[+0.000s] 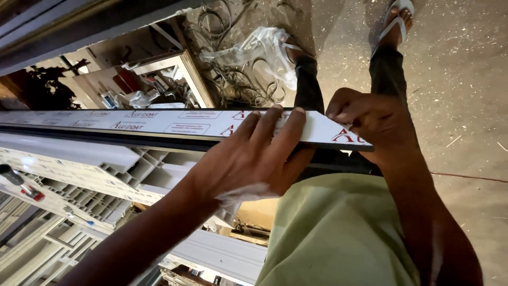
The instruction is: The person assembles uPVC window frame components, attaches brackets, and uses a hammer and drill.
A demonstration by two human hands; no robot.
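Note:
A long dark metal profile [159,139] covered with white printed protective film [106,121] runs from the left edge to the middle right. My left hand [254,153] lies flat on its near end, fingers spread over the film. My right hand [365,119] is curled at the very end of the profile, fingertips pinching the film's edge. Whether the film is lifted there I cannot tell. My green shirt, dark trousers and sandalled feet show below and behind the hands.
White hollow plastic profiles [100,169] are stacked under the long piece at left. A screwdriver with a red handle [21,182] lies on them. Coiled wire and crumpled clear plastic [259,50] sit on the dusty concrete floor [465,79]. A wooden frame [185,69] leans behind.

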